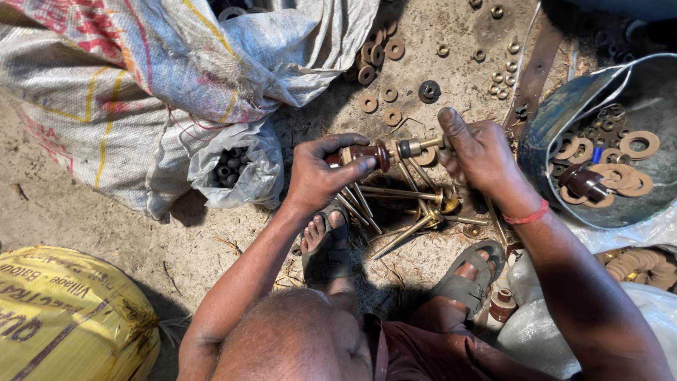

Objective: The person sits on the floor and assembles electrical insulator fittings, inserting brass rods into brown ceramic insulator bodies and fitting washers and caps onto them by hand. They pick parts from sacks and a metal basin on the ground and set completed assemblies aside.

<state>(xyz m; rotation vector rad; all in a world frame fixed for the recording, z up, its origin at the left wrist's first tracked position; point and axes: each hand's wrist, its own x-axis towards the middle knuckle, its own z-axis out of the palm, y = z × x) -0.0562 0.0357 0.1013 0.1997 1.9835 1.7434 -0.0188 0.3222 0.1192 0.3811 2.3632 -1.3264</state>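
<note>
Spanning both hands, brass rod (395, 149) lies pinched in left grip (321, 173) and right grip (479, 152).

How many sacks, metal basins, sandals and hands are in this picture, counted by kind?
Sacks: 2, white sack, yellow sack
Metal basin: 1
Sandals: 2
Hands: 2, left hand, right hand, both gripping one brass rod
Total: 7

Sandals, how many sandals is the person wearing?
2. One sandal sits on the foot below the left hand; the other sandal is on the foot under the right forearm. No more show.
</note>
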